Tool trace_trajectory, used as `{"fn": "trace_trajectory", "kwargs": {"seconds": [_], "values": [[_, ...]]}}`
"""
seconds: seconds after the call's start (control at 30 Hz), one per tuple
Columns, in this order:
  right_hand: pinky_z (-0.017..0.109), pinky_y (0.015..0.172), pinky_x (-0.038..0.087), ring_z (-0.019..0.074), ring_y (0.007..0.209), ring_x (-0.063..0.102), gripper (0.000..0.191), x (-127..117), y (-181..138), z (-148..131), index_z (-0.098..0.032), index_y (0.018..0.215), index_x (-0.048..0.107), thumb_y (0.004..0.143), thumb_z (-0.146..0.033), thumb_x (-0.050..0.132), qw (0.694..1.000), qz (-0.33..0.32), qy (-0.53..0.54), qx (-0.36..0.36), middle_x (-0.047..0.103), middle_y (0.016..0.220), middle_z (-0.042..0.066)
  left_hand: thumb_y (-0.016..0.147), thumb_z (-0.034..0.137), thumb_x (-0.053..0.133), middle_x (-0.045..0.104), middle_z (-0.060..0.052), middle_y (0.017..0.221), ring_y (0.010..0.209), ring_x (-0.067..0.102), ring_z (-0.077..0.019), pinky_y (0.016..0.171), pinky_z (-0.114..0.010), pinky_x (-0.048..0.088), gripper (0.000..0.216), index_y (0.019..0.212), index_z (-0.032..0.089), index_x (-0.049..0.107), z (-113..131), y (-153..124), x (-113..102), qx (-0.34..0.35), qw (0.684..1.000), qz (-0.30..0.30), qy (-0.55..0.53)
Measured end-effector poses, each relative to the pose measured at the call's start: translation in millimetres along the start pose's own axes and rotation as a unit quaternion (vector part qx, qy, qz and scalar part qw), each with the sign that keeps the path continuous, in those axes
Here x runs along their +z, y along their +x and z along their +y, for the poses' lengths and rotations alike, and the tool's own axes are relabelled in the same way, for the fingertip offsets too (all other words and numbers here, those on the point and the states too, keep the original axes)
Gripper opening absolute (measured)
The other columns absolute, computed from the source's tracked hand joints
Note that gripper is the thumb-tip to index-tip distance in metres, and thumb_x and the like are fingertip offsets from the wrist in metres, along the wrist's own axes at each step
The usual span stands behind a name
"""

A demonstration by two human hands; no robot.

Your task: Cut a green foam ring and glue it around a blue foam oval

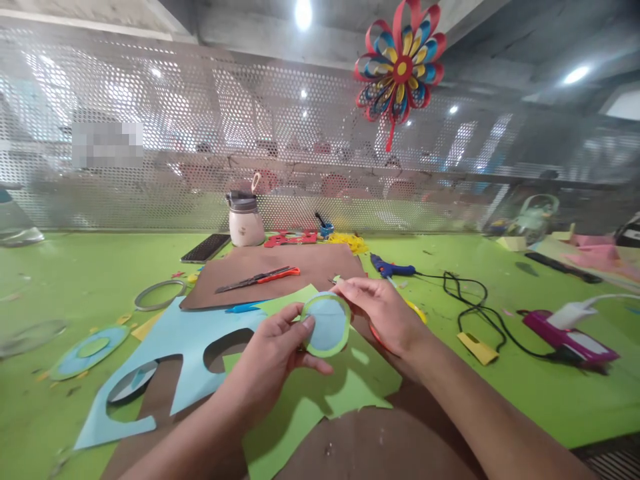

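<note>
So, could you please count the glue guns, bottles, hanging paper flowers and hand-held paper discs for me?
glue gun: 1
bottle: 1
hanging paper flower: 1
paper disc, held between left hand and right hand: 1
Total: 4

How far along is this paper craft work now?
Done: round holes are cut in the blue sheet, and one layered disc lies on the table. In hand: left hand and right hand hold a green-rimmed blue disc. Left, perhaps: the green sheet has paper uncut.
</note>
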State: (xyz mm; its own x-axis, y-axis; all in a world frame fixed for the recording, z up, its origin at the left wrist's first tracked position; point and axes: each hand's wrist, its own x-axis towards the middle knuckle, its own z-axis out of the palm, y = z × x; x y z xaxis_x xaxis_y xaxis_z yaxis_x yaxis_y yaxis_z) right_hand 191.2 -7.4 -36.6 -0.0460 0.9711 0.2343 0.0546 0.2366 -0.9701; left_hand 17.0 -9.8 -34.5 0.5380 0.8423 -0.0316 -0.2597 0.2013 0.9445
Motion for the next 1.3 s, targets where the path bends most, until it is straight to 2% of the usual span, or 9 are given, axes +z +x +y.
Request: {"fn": "trace_trajectory", "kwargs": {"seconds": [0.17, 0.37, 0.5, 0.6, 0.77, 0.93, 1.13, 1.3], "values": [[0.029, 0.059, 0.045, 0.0146, 0.061, 0.056, 0.035, -2.0, -0.5, -5.4, -0.017, 0.083, 0.070, 0.088, -0.043, 0.048, 1.000, 0.017, -0.012, -0.021, 0.060, 0.065, 0.001, 0.082, 0.028, 0.057, 0.060, -0.008, 0.088, 0.073, 0.054, -0.0153, 0.055, -0.028, 0.057, 0.022, 0.097, 0.013, 0.062, 1.6, -0.4, 0.8, -0.018, 1.000, -0.002, -0.006], [0.028, 0.065, 0.045, 0.0160, 0.073, 0.058, 0.023, -3.2, -5.6, -13.3, -0.020, 0.079, 0.069, 0.084, -0.038, 0.056, 0.994, 0.008, -0.081, -0.066, 0.066, 0.077, 0.001, 0.080, 0.026, 0.059, 0.058, -0.006, 0.081, 0.068, 0.053, -0.0139, 0.054, -0.029, 0.057, 0.014, 0.085, 0.013, 0.060, 3.1, -0.2, 3.0, -0.038, 0.999, 0.013, -0.011], [0.029, 0.064, 0.047, 0.0155, 0.068, 0.058, 0.012, -4.1, -4.6, -9.8, -0.019, 0.080, 0.066, 0.080, -0.030, 0.062, 0.990, -0.005, -0.117, -0.073, 0.064, 0.075, 0.001, 0.080, 0.026, 0.058, 0.056, -0.004, 0.078, 0.068, 0.054, -0.0144, 0.052, -0.027, 0.056, 0.013, 0.081, 0.013, 0.062, 2.4, -0.1, 2.8, -0.037, 0.999, 0.008, 0.005], [0.029, 0.065, 0.047, 0.0152, 0.069, 0.057, 0.008, -4.5, -3.8, -6.3, -0.019, 0.080, 0.064, 0.082, -0.025, 0.059, 0.987, 0.005, -0.137, -0.084, 0.063, 0.076, 0.001, 0.080, 0.028, 0.057, 0.054, -0.003, 0.076, 0.069, 0.056, -0.0153, 0.052, -0.027, 0.056, 0.015, 0.078, 0.014, 0.062, 2.7, -0.4, 2.5, -0.035, 0.999, 0.011, 0.016], [0.031, 0.068, 0.048, 0.0161, 0.072, 0.058, 0.010, -4.7, -4.2, -5.6, -0.019, 0.082, 0.065, 0.084, -0.025, 0.057, 0.982, 0.006, -0.160, -0.097, 0.064, 0.079, 0.002, 0.081, 0.026, 0.055, 0.059, -0.006, 0.079, 0.070, 0.061, -0.0178, 0.052, -0.027, 0.055, 0.014, 0.083, 0.013, 0.060, 2.5, 0.1, 2.6, -0.046, 0.999, 0.002, 0.023], [0.029, 0.067, 0.048, 0.0160, 0.072, 0.058, 0.006, -2.6, -4.1, -4.3, -0.019, 0.078, 0.063, 0.081, -0.021, 0.058, 0.979, 0.019, -0.177, -0.103, 0.062, 0.079, 0.001, 0.079, 0.025, 0.056, 0.058, -0.005, 0.080, 0.073, 0.060, -0.0177, 0.056, -0.030, 0.057, 0.012, 0.082, 0.013, 0.059, -2.0, 1.2, 0.9, -0.039, 0.999, 0.025, 0.024], [0.028, 0.065, 0.048, 0.0159, 0.070, 0.058, 0.006, 2.2, -5.1, -3.6, -0.019, 0.076, 0.061, 0.080, -0.019, 0.057, 0.975, 0.042, -0.187, -0.109, 0.061, 0.079, 0.002, 0.082, 0.026, 0.054, 0.063, -0.010, 0.092, 0.075, 0.064, -0.0209, 0.060, -0.033, 0.057, 0.020, 0.094, 0.013, 0.060, -2.4, 0.7, 1.0, -0.050, 0.998, 0.027, 0.036], [0.028, 0.057, 0.043, 0.0151, 0.061, 0.053, 0.007, 5.8, -5.9, -2.7, -0.019, 0.072, 0.061, 0.078, -0.022, 0.059, 0.973, 0.088, -0.192, -0.097, 0.057, 0.072, 0.001, 0.082, 0.029, 0.053, 0.066, -0.013, 0.096, 0.081, 0.066, -0.0254, 0.067, -0.039, 0.056, 0.027, 0.102, 0.011, 0.061, -1.5, 0.9, 1.9, -0.048, 0.998, 0.003, -0.043]]}}
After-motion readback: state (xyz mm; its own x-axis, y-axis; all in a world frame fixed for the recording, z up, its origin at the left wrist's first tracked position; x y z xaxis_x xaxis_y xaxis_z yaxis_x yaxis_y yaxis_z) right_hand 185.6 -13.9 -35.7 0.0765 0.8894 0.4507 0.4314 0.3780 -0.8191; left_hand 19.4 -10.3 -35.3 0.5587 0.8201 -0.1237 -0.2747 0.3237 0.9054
